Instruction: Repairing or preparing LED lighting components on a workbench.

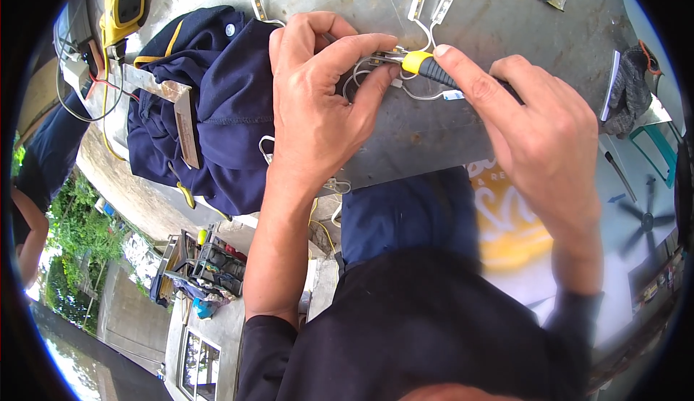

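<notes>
My left hand (pixel 318 83) is closed, thumb and forefinger pinching the white wire (pixel 354 83) of a string of small LED modules beside a tool's metal tip. My right hand (pixel 528 105) is wrapped round a hand tool (pixel 444 72) with a ribbed black and yellow handle; its forefinger lies along the handle. The metal tip lies between my left fingertips, which partly hide it, so its exact kind cannot be told. Just beyond the tool, two white LED modules (pixel 416 5) on looped wire lie on the grey metal table. Another LED module (pixel 259 9) lies beyond my left hand.
Dark blue cloth (pixel 231 105) is heaped left of my left hand, with a flat strip (pixel 186 130) on it. A yellow and black device (pixel 124 7) with cables stands at the far left. Grey gloves (pixel 627 90) lie at the right edge. Another person's arm (pixel 30 238) shows at left.
</notes>
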The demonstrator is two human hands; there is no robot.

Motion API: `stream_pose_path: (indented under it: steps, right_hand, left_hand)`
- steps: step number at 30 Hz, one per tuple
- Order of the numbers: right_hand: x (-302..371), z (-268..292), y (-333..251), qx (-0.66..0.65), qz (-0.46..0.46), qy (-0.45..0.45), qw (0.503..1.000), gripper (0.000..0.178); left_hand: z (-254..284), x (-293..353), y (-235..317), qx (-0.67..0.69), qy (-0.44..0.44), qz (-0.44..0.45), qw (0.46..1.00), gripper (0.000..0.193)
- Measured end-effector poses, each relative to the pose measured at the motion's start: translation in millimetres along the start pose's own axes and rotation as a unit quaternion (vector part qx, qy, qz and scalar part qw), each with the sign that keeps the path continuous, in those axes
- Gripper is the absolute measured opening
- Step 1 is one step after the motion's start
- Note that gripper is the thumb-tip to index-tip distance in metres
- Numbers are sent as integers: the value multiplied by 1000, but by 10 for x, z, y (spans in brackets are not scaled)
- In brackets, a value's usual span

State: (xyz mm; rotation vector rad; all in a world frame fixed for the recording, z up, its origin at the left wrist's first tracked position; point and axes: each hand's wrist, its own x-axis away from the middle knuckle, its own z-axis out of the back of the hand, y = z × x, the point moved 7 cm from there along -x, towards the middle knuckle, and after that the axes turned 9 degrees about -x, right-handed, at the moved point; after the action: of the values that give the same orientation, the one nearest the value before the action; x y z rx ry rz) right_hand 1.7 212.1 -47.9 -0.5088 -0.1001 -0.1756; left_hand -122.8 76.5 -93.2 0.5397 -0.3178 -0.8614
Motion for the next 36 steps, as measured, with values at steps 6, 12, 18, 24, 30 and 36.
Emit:
stream_pose_path:
  steps: [6, 12, 18, 24, 30, 36]
  right_hand:
    - [-22, 56, -118, 16, -8, -8, 1000, 57]
    - [-1, 54, -218, 26, 1, -31, 999, 66]
    - [33, 14, -241, 48, -5, -36, 998, 66]
    - [-12, 39, -239, 59, -2, -42, 997, 63]
    - [-14, 26, -261, 49, -2, -59, 997, 63]
    - [-19, 51, -248, 58, 3, -66, 996, 64]
  left_hand:
    - [-16, -57, -74, 51, -15, -28, 998, 33]
    - [36, -95, -24, -13, 14, -84, 996, 34]
    - [38, -103, -48, -15, -3, -54, 998, 35]
    - [26, -112, -56, -13, -12, -43, 999, 35]
    - [25, -106, -65, -13, -10, -40, 999, 34]
    - [42, -121, -25, -8, 3, -49, 999, 28]
